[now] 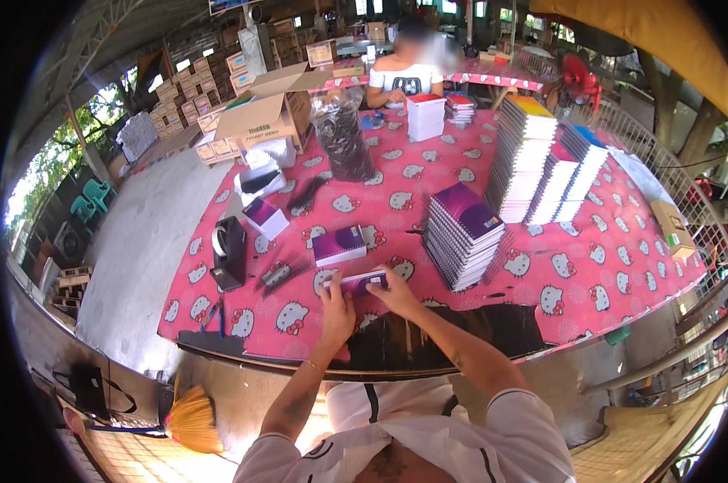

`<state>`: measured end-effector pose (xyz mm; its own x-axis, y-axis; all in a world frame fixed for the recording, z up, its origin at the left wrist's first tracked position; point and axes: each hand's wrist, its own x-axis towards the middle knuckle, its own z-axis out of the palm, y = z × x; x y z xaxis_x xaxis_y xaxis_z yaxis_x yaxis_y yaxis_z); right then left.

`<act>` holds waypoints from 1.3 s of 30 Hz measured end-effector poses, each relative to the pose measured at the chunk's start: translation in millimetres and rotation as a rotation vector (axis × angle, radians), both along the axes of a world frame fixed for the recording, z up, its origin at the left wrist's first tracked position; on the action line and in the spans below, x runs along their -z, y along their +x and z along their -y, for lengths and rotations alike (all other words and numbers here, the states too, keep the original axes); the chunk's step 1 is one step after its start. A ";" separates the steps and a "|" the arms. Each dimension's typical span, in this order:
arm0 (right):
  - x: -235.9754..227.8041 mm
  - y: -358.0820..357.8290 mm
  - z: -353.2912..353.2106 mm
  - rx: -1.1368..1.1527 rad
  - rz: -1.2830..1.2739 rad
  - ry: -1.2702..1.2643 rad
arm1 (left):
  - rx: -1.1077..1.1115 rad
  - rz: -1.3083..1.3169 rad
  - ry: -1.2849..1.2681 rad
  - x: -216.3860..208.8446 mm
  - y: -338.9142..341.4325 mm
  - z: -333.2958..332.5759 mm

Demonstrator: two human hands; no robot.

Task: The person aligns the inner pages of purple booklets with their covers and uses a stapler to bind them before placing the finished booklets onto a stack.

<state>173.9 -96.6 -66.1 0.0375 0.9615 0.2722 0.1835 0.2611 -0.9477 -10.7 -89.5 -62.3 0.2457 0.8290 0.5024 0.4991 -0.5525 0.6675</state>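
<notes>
Near the front edge of the table, I hold a small purple-covered notebook point(354, 284) between both hands. My left hand point(337, 310) grips its left end, and my right hand point(395, 291) is closed around the right end. Just beyond it lies a short stack of purple notebooks point(338, 245). A taller pile of purple spiral notebooks point(463, 233) stands to the right of my right hand. Another small purple notebook stack point(265, 217) sits farther left, beside a black tape dispenser point(229, 256). Scissors point(213, 315) lie near the front left edge.
Tall notebook stacks point(523, 161) rise at the right. A clear bag of black coils point(344, 137) stands mid-table, next to an open cardboard box point(259, 121). Across the table a person point(404, 76) sits behind a red-topped stack point(425, 117). Loose black coils point(308, 193) lie left of centre.
</notes>
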 end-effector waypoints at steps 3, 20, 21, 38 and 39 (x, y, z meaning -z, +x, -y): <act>-4.3 28.1 8.8 -0.039 0.077 -0.019 | 0.086 -0.025 0.110 -17.5 -16.0 -13.8; -20.3 14.3 18.8 -0.251 -0.120 -0.073 | -0.319 0.090 -0.192 -14.8 -94.3 -41.9; -20.5 13.6 17.6 -0.258 -0.114 -0.073 | -0.249 0.253 -0.392 -9.0 -84.8 -26.5; 3.3 10.6 23.0 -0.229 -0.038 -0.052 | -0.062 0.039 0.017 -34.8 -72.7 17.3; -1.5 11.6 23.7 -0.212 -0.038 -0.049 | -0.091 0.027 0.057 -43.4 -70.9 16.6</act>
<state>185.5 -120.3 -64.7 -0.1574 0.9610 0.2272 0.0932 0.2435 -0.9654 -81.7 -106.1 -18.8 0.1564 0.8172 0.5547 0.5308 -0.5432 0.6505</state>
